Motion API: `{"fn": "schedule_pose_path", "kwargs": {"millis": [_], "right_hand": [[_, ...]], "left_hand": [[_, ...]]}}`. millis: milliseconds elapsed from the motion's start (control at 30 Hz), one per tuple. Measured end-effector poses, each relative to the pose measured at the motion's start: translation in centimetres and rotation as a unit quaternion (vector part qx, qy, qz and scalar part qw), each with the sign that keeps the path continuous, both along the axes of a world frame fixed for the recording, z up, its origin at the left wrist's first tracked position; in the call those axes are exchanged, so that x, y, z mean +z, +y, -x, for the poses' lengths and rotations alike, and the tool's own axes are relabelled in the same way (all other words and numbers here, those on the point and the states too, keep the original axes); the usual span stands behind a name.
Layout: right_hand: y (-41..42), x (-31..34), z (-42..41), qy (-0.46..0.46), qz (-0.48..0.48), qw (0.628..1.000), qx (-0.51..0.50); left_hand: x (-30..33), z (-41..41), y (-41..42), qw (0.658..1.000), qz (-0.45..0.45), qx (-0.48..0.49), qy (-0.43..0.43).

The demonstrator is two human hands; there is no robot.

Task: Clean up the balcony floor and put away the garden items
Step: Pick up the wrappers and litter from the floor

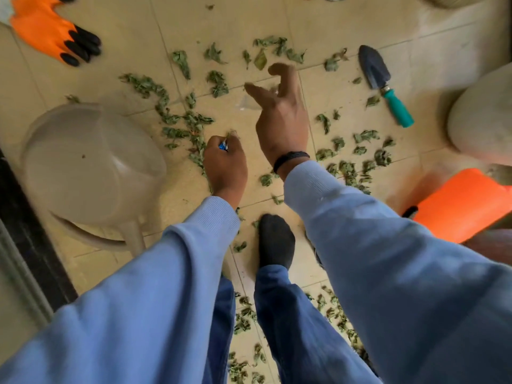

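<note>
While the left hand (225, 164) curls round a small blue-and-white object (223, 146) low over the tiled floor (124, 65), the right hand (279, 117) hangs above it, fingers loose and holding nothing. Dried green leaves (177, 120) lie scattered all around; a teal-handled trowel (383, 81) and an orange glove (52, 31) lie well apart.

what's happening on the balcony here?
A person in a blue sweatshirt is standing over a tiled floor littered with dried green leaves. Their left hand grips a small blue and white item that is too hidden to identify; the right hand is raised, open and empty. A trowel and an orange glove lie untouched on the floor, and a beige tub stands at left.
</note>
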State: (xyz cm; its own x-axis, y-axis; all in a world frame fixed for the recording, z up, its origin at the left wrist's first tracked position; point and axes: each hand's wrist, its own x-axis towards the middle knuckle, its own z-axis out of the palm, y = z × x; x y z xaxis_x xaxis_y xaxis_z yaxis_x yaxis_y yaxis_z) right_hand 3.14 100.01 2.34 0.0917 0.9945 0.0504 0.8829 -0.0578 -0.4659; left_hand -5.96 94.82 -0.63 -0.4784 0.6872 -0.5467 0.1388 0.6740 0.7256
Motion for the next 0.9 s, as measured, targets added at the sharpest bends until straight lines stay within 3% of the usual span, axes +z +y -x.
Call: {"fn": "schedule_pose_path", "kwargs": {"millis": [67, 167, 267, 300, 400, 467, 567, 700, 900], "right_hand": [[-0.1, -0.3, 0.2, 0.014, 0.064, 0.998, -0.007], [0.2, 0.2, 0.2, 0.037, 0.023, 0.998, -0.054], [-0.2, 0.6, -0.1, 0.123, 0.15, 0.967, -0.166], [-0.5, 0.2, -0.4, 0.161, 0.172, 0.94, -0.247], [-1.3, 0.4, -1.3, 0.331, 0.241, 0.79, -0.457], [-2.1, 1.2, -1.5, 0.39, 0.314, 0.742, -0.446], [-2.9, 4.7, -0.6, 0.457, 0.341, 0.684, -0.455], [-2.7, 9.1, 0.7, 0.47, 0.357, 0.692, -0.416], [-2.2, 16.6, -0.7, 0.512, 0.322, 0.646, -0.466]], "left_hand": [[0.5, 0.1, -0.3, 1.0, -0.011, -0.009, 0.006], [0.8, 0.5, -0.8, 1.0, -0.013, -0.006, -0.012], [1.0, 0.9, -1.5, 0.998, 0.012, 0.022, -0.052], [1.2, 0.9, -1.6, 0.996, 0.024, 0.035, -0.072], [3.1, 0.1, -1.9, 0.989, 0.057, 0.047, -0.126], [4.7, -0.7, -1.6, 0.986, 0.067, 0.055, -0.143], [8.1, -2.0, -0.3, 0.982, 0.055, 0.08, -0.16], [12.6, -3.6, 1.6, 0.979, 0.021, 0.074, -0.191], [18.6, -5.3, 3.1, 0.975, 0.038, 0.047, -0.215]]}}
